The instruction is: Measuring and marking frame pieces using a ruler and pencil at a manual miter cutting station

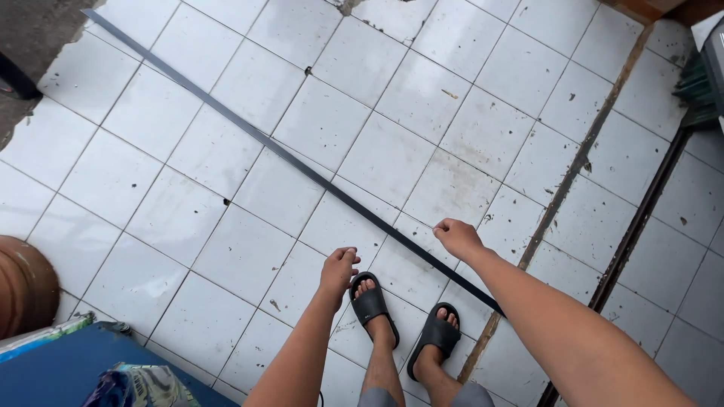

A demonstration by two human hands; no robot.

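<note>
The long dark metal strip (302, 167) lies flat on the white tiled floor (173, 218), running from the far left corner of the tiles down toward the person's feet, where its near end passes just to the right of the black sandals (403, 324). Its length looks like the main risk: lifted from one end only, it would likely sag and whip, and the far end could scrape across the tiles or swing into the brown pot (26, 286) left of the strip. The thin edge could also slip or bite into bare fingers if gripped loosely. The right hand (456, 237) hovers right over the strip, fingers curled into a loose fist, seemingly just above or barely touching it; contact cannot be told for certain. The left hand (339, 267) sits just left of the strip, near the sandals, fingers curled together and holding nothing visible.
</note>
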